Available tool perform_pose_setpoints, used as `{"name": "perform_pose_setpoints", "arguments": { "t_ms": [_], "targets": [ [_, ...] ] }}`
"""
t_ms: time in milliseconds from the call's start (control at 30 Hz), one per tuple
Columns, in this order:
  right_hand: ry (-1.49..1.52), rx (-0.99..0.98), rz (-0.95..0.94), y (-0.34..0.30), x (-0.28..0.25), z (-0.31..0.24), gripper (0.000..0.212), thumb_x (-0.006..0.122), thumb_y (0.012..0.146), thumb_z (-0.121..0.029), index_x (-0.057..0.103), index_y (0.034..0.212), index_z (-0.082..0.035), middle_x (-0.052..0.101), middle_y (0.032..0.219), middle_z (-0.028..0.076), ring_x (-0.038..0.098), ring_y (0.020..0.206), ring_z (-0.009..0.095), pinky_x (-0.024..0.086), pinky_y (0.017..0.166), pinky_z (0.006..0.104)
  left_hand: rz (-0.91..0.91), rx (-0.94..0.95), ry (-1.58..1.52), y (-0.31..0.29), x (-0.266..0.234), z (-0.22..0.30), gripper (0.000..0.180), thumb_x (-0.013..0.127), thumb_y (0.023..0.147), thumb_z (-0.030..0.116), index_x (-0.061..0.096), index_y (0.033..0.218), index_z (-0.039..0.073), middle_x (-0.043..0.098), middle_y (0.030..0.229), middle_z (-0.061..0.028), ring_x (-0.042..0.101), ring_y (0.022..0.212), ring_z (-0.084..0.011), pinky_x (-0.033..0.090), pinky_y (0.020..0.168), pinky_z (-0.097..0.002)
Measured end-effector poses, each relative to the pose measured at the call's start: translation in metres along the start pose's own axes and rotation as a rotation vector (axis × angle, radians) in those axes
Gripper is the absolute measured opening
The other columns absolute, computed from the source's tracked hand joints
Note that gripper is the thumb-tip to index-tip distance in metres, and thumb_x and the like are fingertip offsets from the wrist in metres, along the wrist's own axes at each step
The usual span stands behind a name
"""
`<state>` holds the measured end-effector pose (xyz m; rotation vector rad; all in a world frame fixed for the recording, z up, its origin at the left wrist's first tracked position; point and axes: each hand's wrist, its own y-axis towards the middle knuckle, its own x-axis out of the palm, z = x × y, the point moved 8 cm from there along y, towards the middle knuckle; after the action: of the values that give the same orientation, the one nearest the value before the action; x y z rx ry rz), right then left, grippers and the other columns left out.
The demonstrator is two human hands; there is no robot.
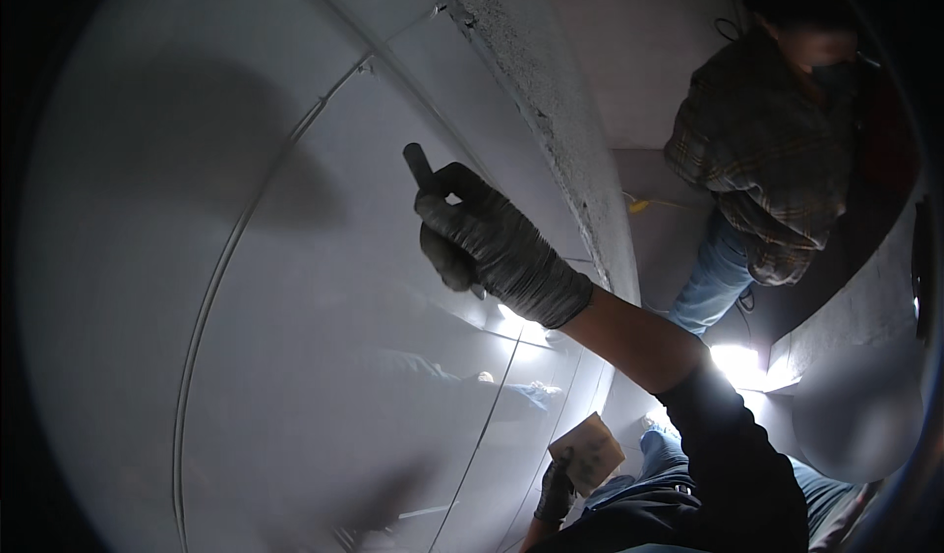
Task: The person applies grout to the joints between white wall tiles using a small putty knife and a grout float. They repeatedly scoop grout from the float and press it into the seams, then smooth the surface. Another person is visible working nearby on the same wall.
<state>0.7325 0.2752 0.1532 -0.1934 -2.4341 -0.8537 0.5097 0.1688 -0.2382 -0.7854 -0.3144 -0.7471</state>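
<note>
My right hand (pixel 472 233), in a dark grey work glove, is raised in front of a glossy pale tiled wall (pixel 324 327). Its fingers close round a short grey rod-like tool (pixel 418 165), whose blunt end sticks out above the fist. A small pale tip shows below the fist; what kind of tool it is, I cannot make out. Low down near my body, my left hand (pixel 557 492), also gloved, grips a square tan pad (pixel 588 455) with dark smudges. Part of that hand is hidden behind the pad.
Seams (pixel 236 229) run between the wall tiles, bordered by a rough concrete edge (pixel 531 101). A co-worker (pixel 757 160) in a plaid jacket stands at the upper right. Near that person are a bright lamp (pixel 737 361) and a yellow cord (pixel 641 204). A pale rounded object (pixel 855 415) sits right.
</note>
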Motion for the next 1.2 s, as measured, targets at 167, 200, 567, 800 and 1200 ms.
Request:
{"name": "perform_pose_setpoints", "arguments": {
  "t_ms": [167, 200, 567, 800, 1200],
  "targets": [
    [0.432, 0.267, -0.258, 0.023, 0.021, 0.026, 0.026, 0.04, 0.098, -0.034, 0.05, 0.093, -0.01, 0.043, 0.054, -0.004, 0.031, 0.041, 0.005, 0.032, 0.04, 0.0208, 0.121, 0.035, -0.038, 0.02, -0.001, 0.013, 0.052, 0.056, 0.089, 0.041, 0.046, 0.123, 0.002, 0.06, 0.107, -0.0089, 0.059, 0.094, -0.0182, 0.049, 0.08, -0.0297],
    [0.451, 0.251, -0.227, 0.028, 0.019, 0.031, 0.029, 0.041, 0.098, -0.036, 0.052, 0.093, -0.01, 0.046, 0.056, -0.004, 0.033, 0.043, 0.005, 0.034, 0.042, 0.0206, 0.145, 0.039, -0.037, 0.023, -0.003, 0.014, 0.051, 0.055, 0.09, 0.04, 0.046, 0.123, 0.003, 0.06, 0.106, -0.0084, 0.059, 0.094, -0.0174, 0.049, 0.079, -0.0292],
    [0.152, 0.173, -0.234, 0.033, 0.006, 0.074, 0.046, 0.042, 0.094, -0.049, 0.061, 0.093, -0.007, 0.052, 0.058, -0.003, 0.038, 0.041, 0.004, 0.035, 0.041, 0.0206, 0.309, 0.128, -0.197, 0.046, -0.051, -0.015, 0.045, 0.056, 0.089, 0.031, 0.047, 0.122, 0.0, 0.059, 0.11, -0.0125, 0.058, 0.1, -0.0237, 0.046, 0.087, -0.0349],
    [0.307, 0.108, -0.089, 0.04, 0.013, 0.091, 0.045, 0.04, 0.095, -0.05, 0.057, 0.087, -0.008, 0.047, 0.05, -0.004, 0.037, 0.037, 0.005, 0.027, 0.034, 0.0209, 0.374, 0.127, -0.21, 0.053, -0.074, -0.03, 0.044, 0.057, 0.089, 0.029, 0.048, 0.121, 0.0, 0.06, 0.109, -0.0128, 0.058, 0.1, -0.0236, 0.047, 0.086, -0.0347],
    [0.206, -0.012, -0.519, -0.007, 0.034, 0.073, 0.027, 0.039, 0.098, -0.032, 0.047, 0.1, -0.006, 0.058, 0.07, 0.003, 0.054, 0.056, 0.006, 0.043, 0.05, 0.0208, 0.434, 0.185, -0.178, 0.046, -0.077, -0.025, 0.043, 0.057, 0.089, 0.028, 0.048, 0.12, 0.0, 0.061, 0.108, -0.0128, 0.059, 0.098, -0.0229, 0.047, 0.084, -0.0341]
  ]
}}
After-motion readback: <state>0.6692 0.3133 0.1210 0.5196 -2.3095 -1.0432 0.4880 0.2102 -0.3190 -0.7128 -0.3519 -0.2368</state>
